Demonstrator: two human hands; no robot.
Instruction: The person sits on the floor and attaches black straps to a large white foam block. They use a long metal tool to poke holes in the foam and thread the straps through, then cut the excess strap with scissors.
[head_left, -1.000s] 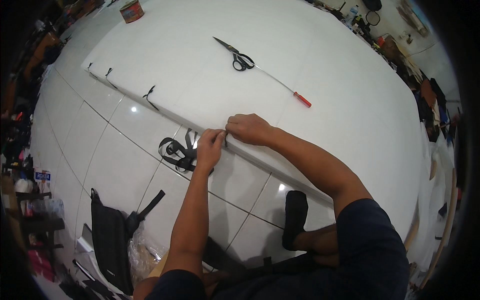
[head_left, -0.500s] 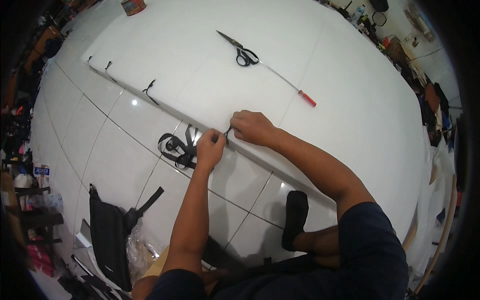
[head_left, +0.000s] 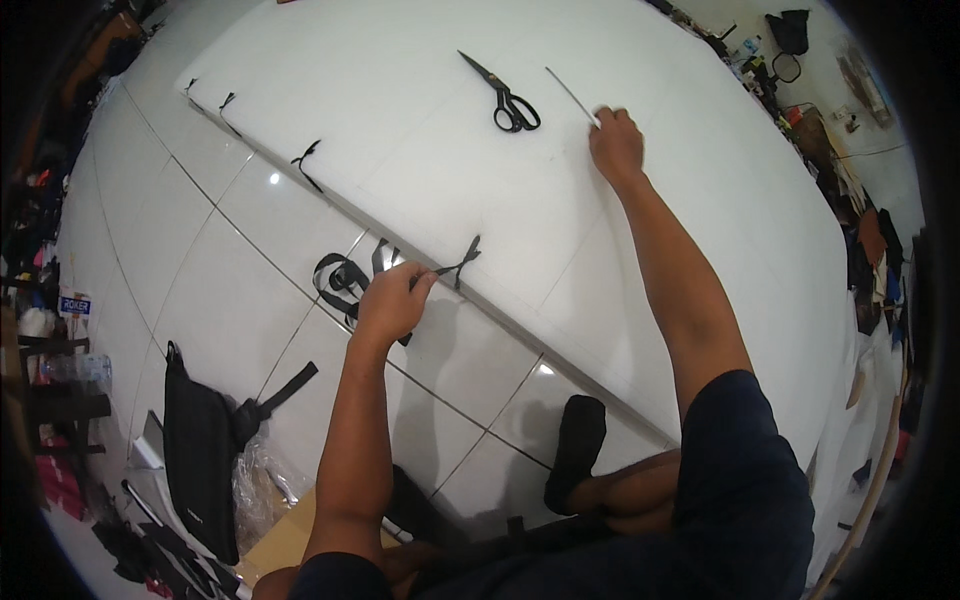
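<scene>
Right hand (head_left: 617, 143): ok, big change on my feed: it's let go of the tie and gone out to 1 o'clock, fingers wrapped round the long thin tool, grip end hidden in the fist.
Long thin tool (head_left: 570, 92): shaft points to 11 o'clock, and it's now clear of the scissors.
Left hand (head_left: 392, 305): hasn't left the edge, 9 o'clock of centre, pinching one end of the black tie.
Black tie (head_left: 465, 263): near centre, toward 12, on the edge of the white slab (head_left: 400, 150); its other tail is loose now.
Scissors (head_left: 499, 87): 12 o'clock, nobody on them.
Coiled strap (head_left: 343, 277): 9 o'clock, just past the left hand.
Slab edge: I'd call the two-handed fiddling paused; one hand minds the tie, the other has the tool.
</scene>
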